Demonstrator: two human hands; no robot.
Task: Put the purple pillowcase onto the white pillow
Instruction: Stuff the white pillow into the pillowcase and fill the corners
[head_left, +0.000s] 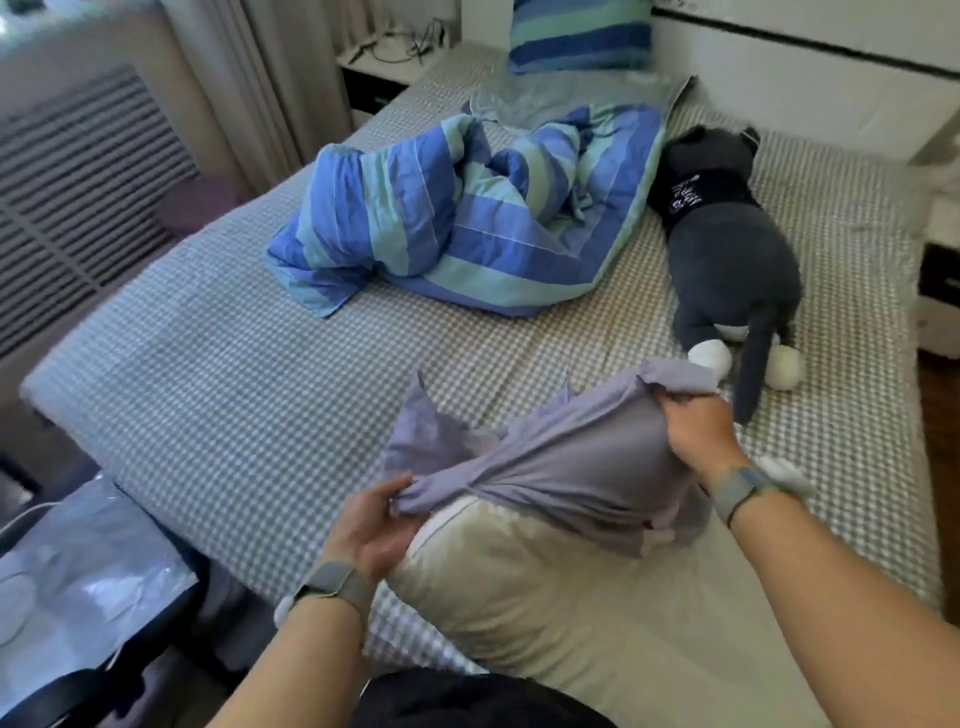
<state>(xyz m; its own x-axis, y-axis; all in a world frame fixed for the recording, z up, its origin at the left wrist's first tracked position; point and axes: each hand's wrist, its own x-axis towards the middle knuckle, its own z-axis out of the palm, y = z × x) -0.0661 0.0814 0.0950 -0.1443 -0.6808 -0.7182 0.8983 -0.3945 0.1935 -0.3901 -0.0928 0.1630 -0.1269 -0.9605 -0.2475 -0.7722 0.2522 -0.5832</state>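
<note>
Purple stretchy pillowcase (561, 467) capping the far end of a cream-white pillow (524, 587) on the checked bedsheet (223, 395).

The left hand (363, 525) pinches a bunched fold at the pillow's left edge; the right hand (701, 431) clamps gathered fabric at the far right corner. A rumpled striped blue quilt (457, 218) and grey plush cat (727, 260) lie farther off.

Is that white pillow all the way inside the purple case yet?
No, only partly. The purple pillowcase covers just the far end of the white pillow; the left hand and right hand grip its bunched edges.

bed (218, 364) | on it: white pillow (519, 587), striped duvet (457, 228), plush cat (727, 249)
</note>
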